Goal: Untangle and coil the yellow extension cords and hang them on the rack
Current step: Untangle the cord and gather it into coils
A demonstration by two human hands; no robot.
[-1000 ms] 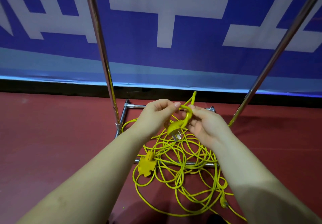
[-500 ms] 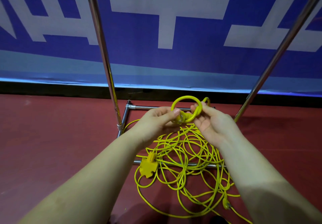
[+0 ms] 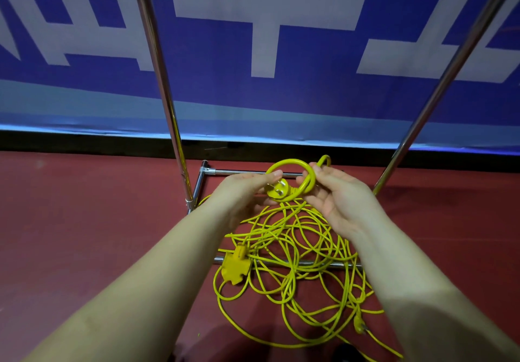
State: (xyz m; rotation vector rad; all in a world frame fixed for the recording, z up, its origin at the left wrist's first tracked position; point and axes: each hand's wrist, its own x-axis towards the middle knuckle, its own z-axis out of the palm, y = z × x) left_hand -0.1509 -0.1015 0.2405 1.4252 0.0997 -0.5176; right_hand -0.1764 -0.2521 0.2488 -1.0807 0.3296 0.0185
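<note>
A tangled heap of yellow extension cord (image 3: 295, 252) lies on the red floor across the rack's base bars. My left hand (image 3: 242, 192) pinches the yellow plug (image 3: 277, 192) at one cord end, prongs facing me. From the plug the cord curls into a small loop (image 3: 287, 164) above my hands. My right hand (image 3: 340, 195) holds that loop where it crosses, thumb on the cord. A yellow socket block (image 3: 235, 266) rests at the heap's left edge. A second plug (image 3: 360, 325) lies at the lower right.
The chrome rack stands over the heap: a left upright (image 3: 166, 94), a right upright (image 3: 439, 88), a rear base bar (image 3: 239, 171) and a front base bar (image 3: 323, 263). A blue and white banner (image 3: 253, 52) hangs behind. Red floor (image 3: 84, 221) spreads to both sides.
The plug end hung down between my hands a second ago. The cord has since been curled into a small loop above them, and my left hand now pinches the plug.
</note>
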